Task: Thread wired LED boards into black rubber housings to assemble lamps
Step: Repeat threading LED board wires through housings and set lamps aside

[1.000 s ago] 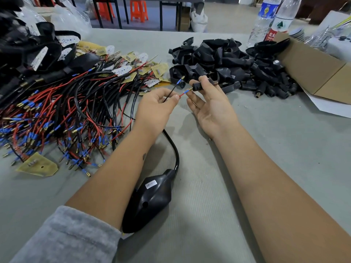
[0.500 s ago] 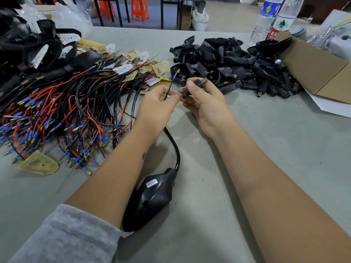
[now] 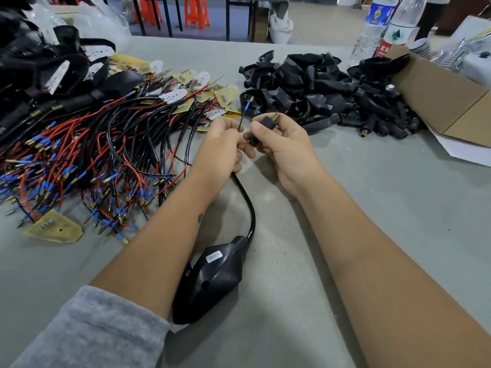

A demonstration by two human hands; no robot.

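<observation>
A black rubber lamp housing [image 3: 210, 282] with a white label lies on the grey table between my forearms. Its black cable [image 3: 248, 203] curves up into my left hand [image 3: 220, 152], which pinches the cable's end; a thin black wire with a blue-sleeved brass tip [image 3: 245, 110] sticks up from those fingers. My right hand [image 3: 281, 144] grips a small black rubber connector [image 3: 265, 123] with a brass threaded end on top. A short red wire runs between the two hands into the connector's lower end.
A heap of red and black wired LED boards [image 3: 101, 144] fills the left of the table [image 3: 385, 208]. Loose black rubber housings [image 3: 318, 88] are piled at the back. A cardboard box [image 3: 446, 96] and two plastic bottles [image 3: 382, 25] stand at the right.
The red wire's blue tip has gone into the black connector, and my hands have come together. The connector now points its brass end upward.
</observation>
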